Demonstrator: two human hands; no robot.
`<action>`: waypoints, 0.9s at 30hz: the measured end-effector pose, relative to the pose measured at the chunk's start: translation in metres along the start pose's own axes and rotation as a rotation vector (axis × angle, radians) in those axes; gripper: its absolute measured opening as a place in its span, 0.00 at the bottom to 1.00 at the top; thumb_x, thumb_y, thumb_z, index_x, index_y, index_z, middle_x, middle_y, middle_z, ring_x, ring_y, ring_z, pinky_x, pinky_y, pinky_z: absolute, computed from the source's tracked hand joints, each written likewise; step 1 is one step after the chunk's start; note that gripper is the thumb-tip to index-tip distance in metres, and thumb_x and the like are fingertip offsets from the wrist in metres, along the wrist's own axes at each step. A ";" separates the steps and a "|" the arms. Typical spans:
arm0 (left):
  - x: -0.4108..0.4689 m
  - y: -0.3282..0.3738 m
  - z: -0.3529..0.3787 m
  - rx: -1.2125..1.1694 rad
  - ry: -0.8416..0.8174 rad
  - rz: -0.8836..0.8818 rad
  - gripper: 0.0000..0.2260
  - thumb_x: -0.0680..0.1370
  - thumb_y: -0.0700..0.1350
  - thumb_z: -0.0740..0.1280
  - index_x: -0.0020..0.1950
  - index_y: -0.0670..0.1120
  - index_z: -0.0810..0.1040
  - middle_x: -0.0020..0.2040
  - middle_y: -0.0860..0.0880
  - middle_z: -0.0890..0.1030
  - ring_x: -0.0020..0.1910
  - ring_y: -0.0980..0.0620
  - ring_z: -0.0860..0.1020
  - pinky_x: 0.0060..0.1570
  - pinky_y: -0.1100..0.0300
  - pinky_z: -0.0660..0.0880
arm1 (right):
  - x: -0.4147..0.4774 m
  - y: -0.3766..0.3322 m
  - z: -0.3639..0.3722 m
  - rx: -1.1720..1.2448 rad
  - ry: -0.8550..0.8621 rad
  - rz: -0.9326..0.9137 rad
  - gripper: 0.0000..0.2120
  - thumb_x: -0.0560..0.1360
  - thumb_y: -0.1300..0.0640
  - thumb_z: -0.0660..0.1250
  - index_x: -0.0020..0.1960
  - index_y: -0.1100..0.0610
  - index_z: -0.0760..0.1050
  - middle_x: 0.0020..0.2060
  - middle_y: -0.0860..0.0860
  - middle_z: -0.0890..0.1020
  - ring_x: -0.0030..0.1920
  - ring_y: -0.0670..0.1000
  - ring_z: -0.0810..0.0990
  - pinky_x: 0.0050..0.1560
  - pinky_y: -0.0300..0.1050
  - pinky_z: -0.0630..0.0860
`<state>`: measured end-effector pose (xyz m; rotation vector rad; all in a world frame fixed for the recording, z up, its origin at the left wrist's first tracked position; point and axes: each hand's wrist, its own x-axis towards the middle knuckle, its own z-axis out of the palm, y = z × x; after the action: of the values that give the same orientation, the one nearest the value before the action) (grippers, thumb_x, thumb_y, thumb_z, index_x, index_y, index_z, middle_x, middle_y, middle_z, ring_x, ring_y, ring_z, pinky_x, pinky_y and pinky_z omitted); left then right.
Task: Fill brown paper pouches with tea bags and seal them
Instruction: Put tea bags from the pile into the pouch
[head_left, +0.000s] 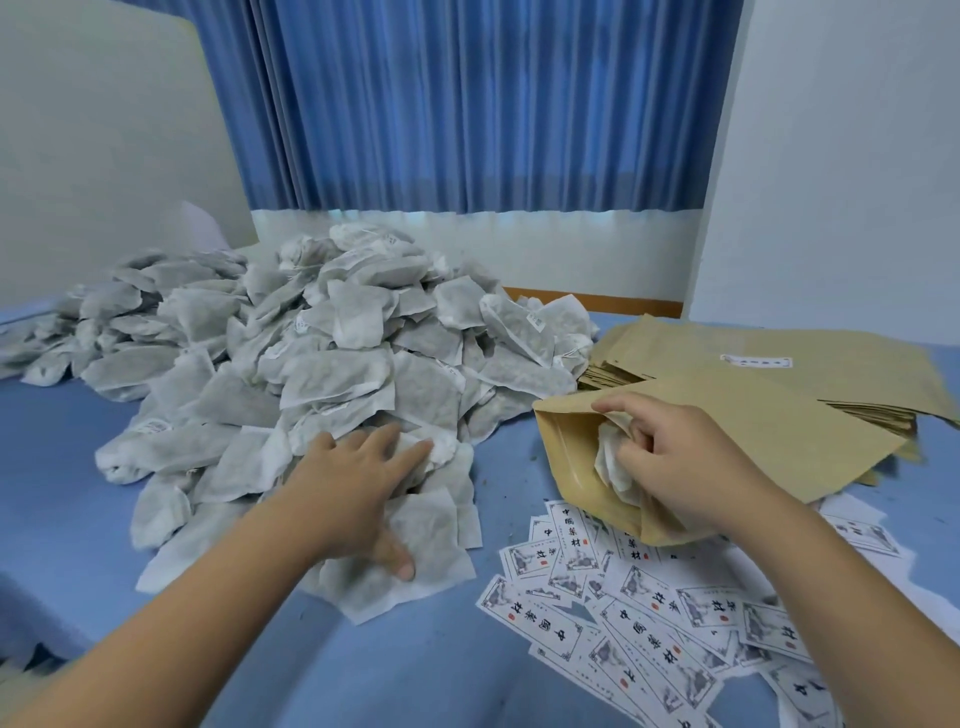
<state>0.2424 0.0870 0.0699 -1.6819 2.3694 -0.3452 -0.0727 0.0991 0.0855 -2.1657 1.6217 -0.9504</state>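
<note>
A large heap of white tea bags (332, 353) covers the middle and left of the blue surface. My left hand (358, 483) lies on the heap's near edge with fingers spread flat over the bags. A brown paper pouch (753, 431) lies open at the right, its mouth facing left. My right hand (675, 457) is at the pouch mouth, index finger on the upper lip, the other fingers curled round crumpled white tea bags (615, 462) partly inside the pouch.
A stack of flat brown pouches (779, 358) lies behind the open one. Several printed white labels (649, 623) are scattered at the near right. A blue curtain (467, 104) and white walls stand behind. Bare blue surface (62, 467) shows at the near left.
</note>
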 end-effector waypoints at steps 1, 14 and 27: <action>0.002 0.000 -0.001 0.006 -0.017 0.001 0.57 0.54 0.78 0.65 0.75 0.60 0.41 0.77 0.51 0.52 0.74 0.48 0.57 0.63 0.49 0.62 | -0.001 0.001 0.000 -0.003 -0.008 0.002 0.21 0.72 0.61 0.62 0.57 0.37 0.74 0.29 0.43 0.75 0.33 0.45 0.74 0.41 0.49 0.74; -0.020 0.013 0.009 0.001 0.116 -0.151 0.43 0.62 0.78 0.61 0.71 0.58 0.62 0.60 0.54 0.69 0.63 0.50 0.67 0.60 0.53 0.63 | -0.002 0.003 -0.021 0.012 0.074 0.039 0.23 0.70 0.62 0.61 0.56 0.37 0.73 0.25 0.40 0.74 0.30 0.38 0.73 0.33 0.40 0.65; -0.035 0.036 0.019 -0.288 0.302 0.035 0.29 0.75 0.49 0.64 0.75 0.54 0.60 0.62 0.52 0.68 0.60 0.50 0.71 0.57 0.57 0.68 | 0.000 -0.013 -0.026 0.088 0.124 0.091 0.21 0.71 0.63 0.61 0.53 0.37 0.74 0.24 0.41 0.70 0.28 0.41 0.69 0.33 0.40 0.66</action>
<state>0.2274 0.1300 0.0416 -1.8165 2.7797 -0.2789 -0.0801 0.1080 0.1121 -1.9931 1.6846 -1.1254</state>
